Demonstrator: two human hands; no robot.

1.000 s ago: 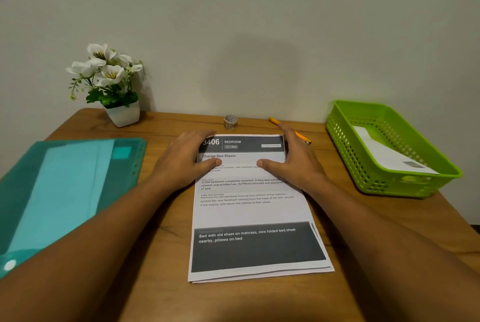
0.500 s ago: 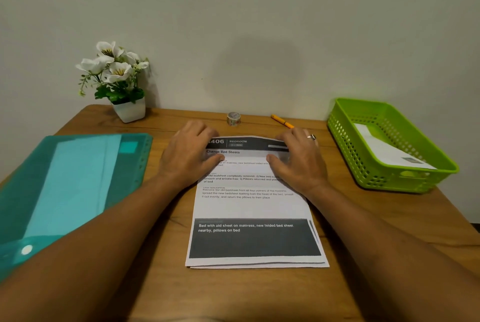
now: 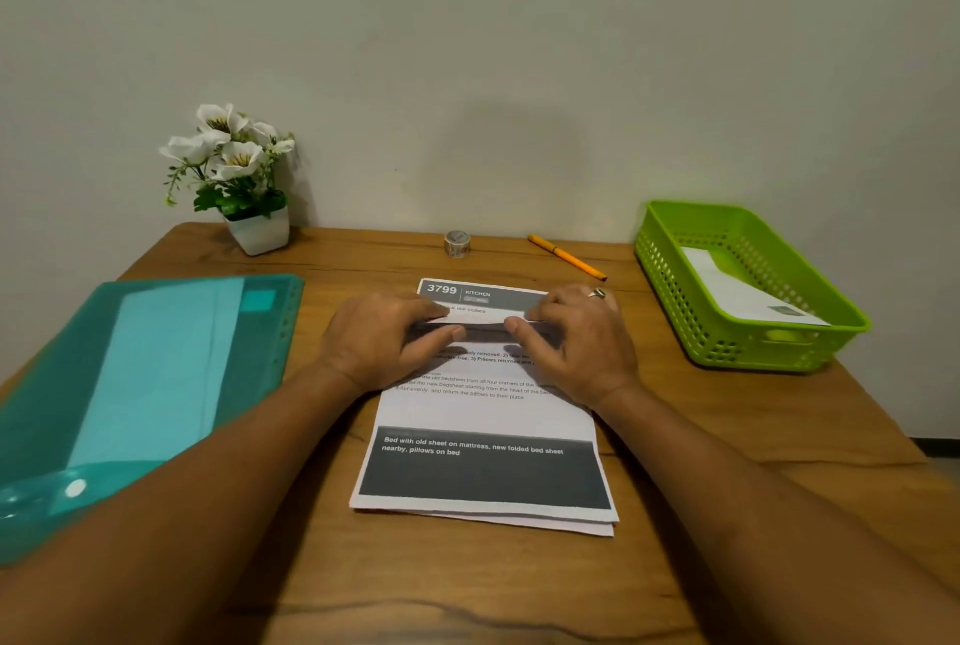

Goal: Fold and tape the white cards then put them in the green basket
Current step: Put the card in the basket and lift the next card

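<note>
Both hands worked at the far end of a stack of white cards [image 3: 483, 415] lying in the middle of a wooden table [image 3: 701, 436]. The left hand [image 3: 382, 340] and the right hand [image 3: 576, 337] each pinched the top card's far edge between thumb and fingers, curling it back toward the person. The lifted edge uncovered the header of the card beneath [image 3: 483, 295], printed "3799 KITCHEN". The hands and the curled edge hid the middle lines of print; the dark band at the near end of the top card stayed readable. A ring [image 3: 597, 293] showed on the right hand.

The green basket [image 3: 675, 275] stood well apart at the right side of the table, near the wall, with one folded card [image 3: 737, 296] already inside it. Beyond the stack, near the wall, a small roll of tape [image 3: 457, 244] stood upright and an orange pen [image 3: 566, 257] lay at an angle between the tape and the basket. A white pot of flowers [image 3: 239, 176] occupied the far left corner. A teal plastic folder [image 3: 130, 384] covered the left side of the table, just beside the left forearm. Nothing lay between the stack and the basket.
</note>
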